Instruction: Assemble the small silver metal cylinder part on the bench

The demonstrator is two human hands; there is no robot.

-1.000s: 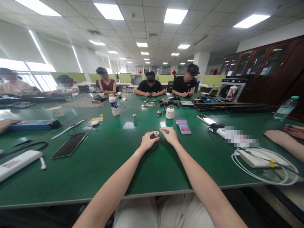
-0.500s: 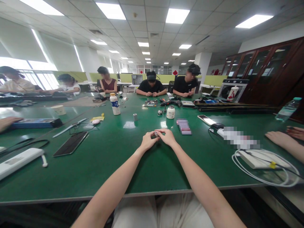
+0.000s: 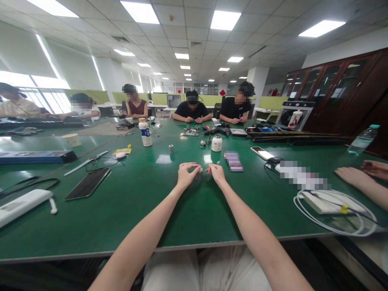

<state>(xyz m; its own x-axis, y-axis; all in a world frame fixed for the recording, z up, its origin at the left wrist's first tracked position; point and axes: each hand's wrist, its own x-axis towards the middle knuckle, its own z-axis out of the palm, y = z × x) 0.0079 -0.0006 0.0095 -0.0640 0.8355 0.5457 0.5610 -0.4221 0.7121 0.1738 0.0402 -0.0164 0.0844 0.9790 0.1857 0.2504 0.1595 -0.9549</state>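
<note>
A small grey metal cylinder (image 3: 199,174) stands upright on the green table straight in front of me. My left hand (image 3: 187,174) grips it from the left, thumb and fingertips at its top. Just to the right, apart from the cylinder, my right hand (image 3: 216,173) is closed with its fingertips pressed together; whatever it may pinch is too small to make out. A second grey cylinder (image 3: 171,149) stands farther off to the left. Beyond my right hand are a white jar (image 3: 216,143) and small metal parts (image 3: 203,143).
A milk bottle (image 3: 145,132), a dark tablet (image 3: 88,184) and a white power strip (image 3: 26,206) lie or stand to the left. On the right are a phone (image 3: 262,152), a coiled white cable (image 3: 298,204) and a co-worker's hand (image 3: 351,176). Other people sit across the table.
My right hand has moved off the cylinder to the right, its fingertips now together. My left hand stays at the cylinder, which shows more plainly. At the far left, a co-worker's hand has left the view.
</note>
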